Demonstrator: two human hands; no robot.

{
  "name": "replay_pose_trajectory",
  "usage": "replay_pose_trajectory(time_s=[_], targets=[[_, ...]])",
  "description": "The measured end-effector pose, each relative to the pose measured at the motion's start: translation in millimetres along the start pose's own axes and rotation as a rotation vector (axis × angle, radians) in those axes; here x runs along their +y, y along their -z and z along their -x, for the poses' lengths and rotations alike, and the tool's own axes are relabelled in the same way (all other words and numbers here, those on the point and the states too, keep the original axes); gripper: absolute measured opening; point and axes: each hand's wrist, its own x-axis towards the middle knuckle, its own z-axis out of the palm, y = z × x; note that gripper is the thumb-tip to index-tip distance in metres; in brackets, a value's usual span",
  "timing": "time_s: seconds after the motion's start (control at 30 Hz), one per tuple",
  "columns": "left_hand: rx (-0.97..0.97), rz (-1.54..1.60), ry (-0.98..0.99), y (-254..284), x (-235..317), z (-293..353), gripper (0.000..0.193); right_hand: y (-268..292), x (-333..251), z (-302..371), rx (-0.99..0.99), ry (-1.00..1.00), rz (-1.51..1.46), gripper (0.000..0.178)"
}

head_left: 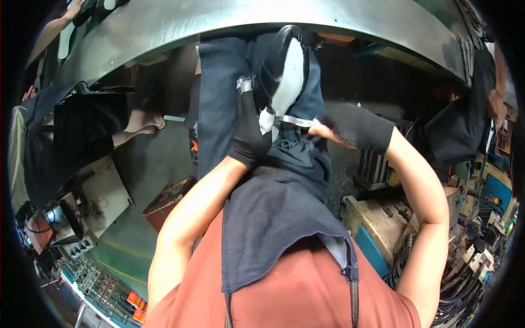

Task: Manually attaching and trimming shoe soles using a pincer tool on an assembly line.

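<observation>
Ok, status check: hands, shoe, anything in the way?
Left hand gripping shoe, white underside showing. Right hand holding slim pale tool near shoe's lower end, contact unclear. Shoe's far end overlaps bench edge in view, clearance uncertain.

Bench: brushed-metal bench [164,27], its near edge bowed by the lens, spanning the upper view.
Lap: dark blue trousers [223,93] over the thighs; black shoe [291,76], pale underside exposed, positioned above; whether it rests on the cloth cannot be determined.
Floor: grey-green floor [146,156] with a yellow line [123,249]; carries a reddish-brown box [163,206], located left of the lap.
Side table: pale side table [112,188]; thin dark cord [98,203] lies on top.
Right unit: worn wooden cabinet [372,214]; small dark parts [399,210] on its top.
</observation>
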Motion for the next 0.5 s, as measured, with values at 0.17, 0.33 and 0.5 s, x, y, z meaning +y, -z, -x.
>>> replay_pose_trajectory(time_s=[0.17,0.33,0.5], targets=[[-0.067,-0.019,0.055,2,-9,-6,0.084,36,-63,6,-0.148,-0.122,0.233,0.041],[-0.394,0.846,0.454,30,-7,-46,0.066,-17,-111,4,0.299,0.664,0.211,0.039],[-0.312,-0.14,-0.055,54,-31,-46,0.05,-40,-21,-8,0.365,0.018,-0.143,0.04]])
